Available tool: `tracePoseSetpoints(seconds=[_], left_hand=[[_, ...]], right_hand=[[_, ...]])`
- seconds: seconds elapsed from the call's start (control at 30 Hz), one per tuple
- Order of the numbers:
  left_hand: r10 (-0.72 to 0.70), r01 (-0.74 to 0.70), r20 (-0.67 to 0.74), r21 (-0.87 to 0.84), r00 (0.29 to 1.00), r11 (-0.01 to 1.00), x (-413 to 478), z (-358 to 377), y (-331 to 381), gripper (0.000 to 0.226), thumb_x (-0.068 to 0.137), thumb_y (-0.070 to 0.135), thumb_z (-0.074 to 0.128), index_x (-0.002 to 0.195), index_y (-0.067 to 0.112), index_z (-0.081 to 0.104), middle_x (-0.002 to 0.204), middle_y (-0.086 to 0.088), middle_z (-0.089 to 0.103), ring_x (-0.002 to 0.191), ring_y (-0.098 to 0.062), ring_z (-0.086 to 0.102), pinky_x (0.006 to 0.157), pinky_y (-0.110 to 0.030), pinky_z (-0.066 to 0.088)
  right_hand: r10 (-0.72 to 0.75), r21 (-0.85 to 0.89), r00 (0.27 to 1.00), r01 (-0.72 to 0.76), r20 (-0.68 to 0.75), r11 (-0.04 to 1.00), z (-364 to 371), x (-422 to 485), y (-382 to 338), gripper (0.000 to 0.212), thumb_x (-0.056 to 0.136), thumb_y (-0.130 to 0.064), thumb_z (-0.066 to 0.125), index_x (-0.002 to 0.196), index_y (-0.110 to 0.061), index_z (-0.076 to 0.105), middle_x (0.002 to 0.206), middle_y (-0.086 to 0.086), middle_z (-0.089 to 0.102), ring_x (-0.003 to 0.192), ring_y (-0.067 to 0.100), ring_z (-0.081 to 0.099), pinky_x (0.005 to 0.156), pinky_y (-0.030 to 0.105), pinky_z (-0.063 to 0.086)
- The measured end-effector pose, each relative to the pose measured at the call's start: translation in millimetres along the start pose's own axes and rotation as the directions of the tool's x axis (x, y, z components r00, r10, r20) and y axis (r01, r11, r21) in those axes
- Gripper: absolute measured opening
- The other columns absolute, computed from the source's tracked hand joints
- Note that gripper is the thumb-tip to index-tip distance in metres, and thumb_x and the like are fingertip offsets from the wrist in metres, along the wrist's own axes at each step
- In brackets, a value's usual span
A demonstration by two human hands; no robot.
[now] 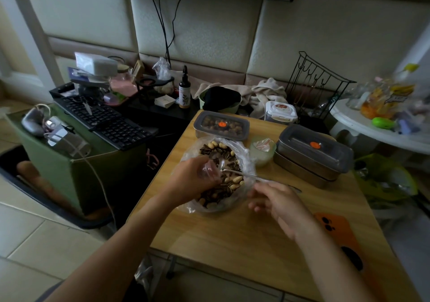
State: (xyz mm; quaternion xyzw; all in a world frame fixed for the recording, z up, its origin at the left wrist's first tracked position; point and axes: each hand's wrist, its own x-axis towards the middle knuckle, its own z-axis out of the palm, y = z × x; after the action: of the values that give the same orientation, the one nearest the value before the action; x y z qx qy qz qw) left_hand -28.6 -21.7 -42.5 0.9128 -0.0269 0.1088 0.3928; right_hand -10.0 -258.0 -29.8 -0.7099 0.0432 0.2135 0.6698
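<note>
A clear plastic bag (242, 152) lies open on the wooden table (232, 239), holding striped sunflower seeds (223, 156) and peanuts (237, 179). My left hand (193, 180) reaches into the bag and pinches a fold of its clear plastic between the fingertips. A metal spoon (246, 174) lies across the bag's right rim, its handle pointing right. My right hand (277, 202) is blurred beside the bag, just below the spoon's handle, fingers loosely spread; I cannot tell whether it touches the spoon.
Two lidded metal boxes (222, 124) (314, 152) and a small pale cup (263, 151) stand behind the bag. An orange phone (337, 232) lies at the table's right. A keyboard (104, 120) sits on a green box to the left; a white side table (372, 129) with clutter stands right.
</note>
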Motion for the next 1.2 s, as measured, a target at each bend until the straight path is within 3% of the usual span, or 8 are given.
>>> tracePoseSetpoints(seconds=[0.1,0.4,0.47,0.57,0.67,0.8,0.97,1.2], left_hand=[[-0.023,0.022,-0.022,-0.044,1.0,0.999,-2,0,0,0.016,0.088,0.035,0.077,0.094,0.023,0.067,0.089,0.002,0.07,0.08,-0.016,0.064,0.069,-0.035,0.054],[-0.121,0.133,0.082,-0.162,0.989,0.978,-4,-2,2,0.055,0.065,0.065,0.08,0.099,0.026,0.063,0.094,0.0,0.067,0.08,-0.02,0.063,0.07,-0.04,0.054],[-0.115,0.132,0.098,-0.181,0.989,0.975,-3,-4,3,0.059,0.061,0.073,0.074,0.099,0.028,0.064,0.095,0.003,0.068,0.081,-0.018,0.066,0.071,-0.041,0.056],[-0.107,0.115,0.069,-0.135,0.992,0.984,-1,-7,3,0.037,0.077,0.057,0.08,0.099,0.031,0.065,0.094,0.01,0.068,0.078,-0.002,0.065,0.062,-0.016,0.05],[-0.06,0.065,-0.128,0.036,0.99,0.997,2,-8,3,0.018,0.087,0.042,0.077,0.091,0.03,0.065,0.092,0.013,0.065,0.08,-0.003,0.063,0.065,-0.02,0.052],[-0.083,0.105,-0.28,0.065,0.956,0.992,8,-10,-6,0.016,0.089,0.037,0.075,0.085,0.032,0.06,0.097,0.012,0.055,0.094,-0.011,0.055,0.07,-0.026,0.044],[-0.169,0.211,-0.216,0.186,0.962,0.96,13,-3,-16,0.028,0.098,0.041,0.061,0.095,0.014,0.069,0.106,-0.004,0.059,0.092,-0.018,0.055,0.076,-0.034,0.053],[-0.383,0.429,-0.232,0.199,0.894,0.881,20,1,-12,0.04,0.102,0.044,0.049,0.127,0.017,0.065,0.133,-0.012,0.052,0.126,-0.031,0.043,0.101,-0.044,0.044]], right_hand=[[0.236,0.346,0.97,-0.199,-0.067,0.917,-4,6,15,0.018,0.103,-0.018,0.061,0.102,0.0,0.062,0.076,0.016,0.071,0.062,0.022,0.067,0.044,0.022,0.054],[0.126,0.602,0.958,0.056,-0.256,0.796,2,13,20,0.02,0.103,-0.03,0.059,0.12,-0.022,0.066,0.083,0.007,0.068,0.06,0.012,0.055,0.05,0.022,0.041],[0.054,0.54,0.949,0.129,-0.31,0.832,8,11,16,0.021,0.103,-0.031,0.059,0.118,-0.019,0.069,0.081,0.005,0.068,0.06,0.012,0.056,0.053,0.024,0.039],[-0.145,0.304,0.899,0.287,-0.414,0.909,19,7,7,0.017,0.104,-0.03,0.059,0.106,-0.017,0.069,0.076,0.001,0.071,0.06,0.012,0.059,0.056,0.026,0.042],[-0.421,-0.029,0.805,0.452,-0.418,0.892,21,6,-7,0.018,0.108,-0.032,0.051,0.107,-0.019,0.064,0.082,0.004,0.072,0.059,0.012,0.064,0.054,0.025,0.049],[-0.641,-0.276,0.703,0.579,-0.307,0.767,15,8,-28,0.018,0.106,-0.035,0.047,0.105,-0.02,0.058,0.079,0.002,0.071,0.059,0.017,0.07,0.051,0.024,0.054],[-0.765,-0.419,0.598,0.647,-0.241,0.638,5,22,-38,0.018,0.105,-0.035,0.05,0.101,-0.019,0.056,0.073,0.004,0.069,0.057,0.013,0.07,0.05,0.022,0.054],[-0.921,-0.625,0.379,0.742,0.092,0.243,17,41,-32,0.018,0.109,-0.023,0.042,0.106,-0.013,0.057,0.071,-0.007,0.059,0.057,0.005,0.063,0.048,0.02,0.051]])
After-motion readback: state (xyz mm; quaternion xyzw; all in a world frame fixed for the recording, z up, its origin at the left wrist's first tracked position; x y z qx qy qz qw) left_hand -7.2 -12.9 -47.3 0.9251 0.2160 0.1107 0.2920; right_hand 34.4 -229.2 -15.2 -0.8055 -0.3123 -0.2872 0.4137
